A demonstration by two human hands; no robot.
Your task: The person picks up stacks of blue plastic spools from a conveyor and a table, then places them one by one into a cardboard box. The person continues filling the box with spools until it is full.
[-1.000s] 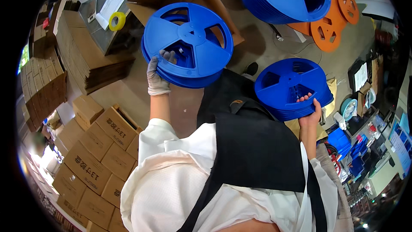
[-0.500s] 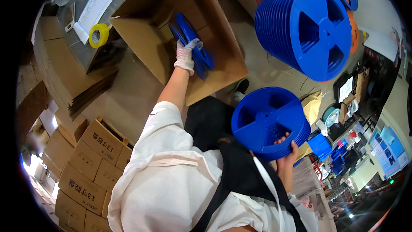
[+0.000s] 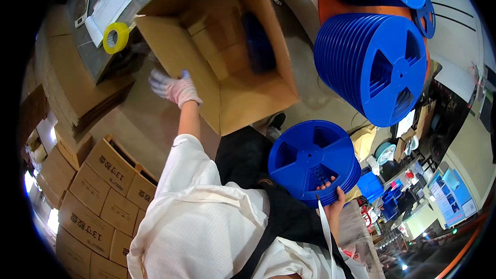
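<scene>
My left hand (image 3: 176, 88), in a pale glove with pinkish marks, is outside the left wall of an open cardboard box (image 3: 194, 67). Its fingers are spread and hold nothing. Inside the box, blue reels (image 3: 259, 44) stand on edge against the right wall, partly in shadow; I cannot tell how many. My bare right hand (image 3: 335, 199) grips a stack of blue plastic reels (image 3: 297, 142) at its lower right edge, fingers through a cutout in the top reel. The stack is close to my body, its top face turned up.
A long row of blue reels (image 3: 398, 72) stands at the upper right, with more behind it on something orange. Yellow tape (image 3: 115, 37) and papers (image 3: 111, 8) lie on a grey table. Flattened cardboard (image 3: 82, 82) leans at left. Stacked cartons (image 3: 103, 196) fill the lower left.
My left hand has let go of the blue reels in the box and moved out to the left. Those reels now rest against the right wall. My right hand still holds its stack.
</scene>
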